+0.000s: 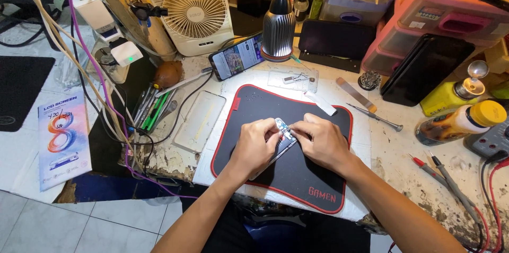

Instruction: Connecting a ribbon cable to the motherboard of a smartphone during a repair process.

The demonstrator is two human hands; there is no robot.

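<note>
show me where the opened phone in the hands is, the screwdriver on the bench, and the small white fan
opened phone (282,135), head view, on the exposed inner board between the two hands.
screwdriver (375,116), head view, on the middle of its thin metal shaft.
white fan (194,11), head view, on the centre of its round grille.

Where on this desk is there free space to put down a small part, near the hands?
The black mat is bare toward the person, in front of the left hand and right hand holding the opened phone. A white strip lies free between the mat's right edge and the red probes. The back of the desk is crowded: lamp, fan, lit phone, pink drawers.
</note>
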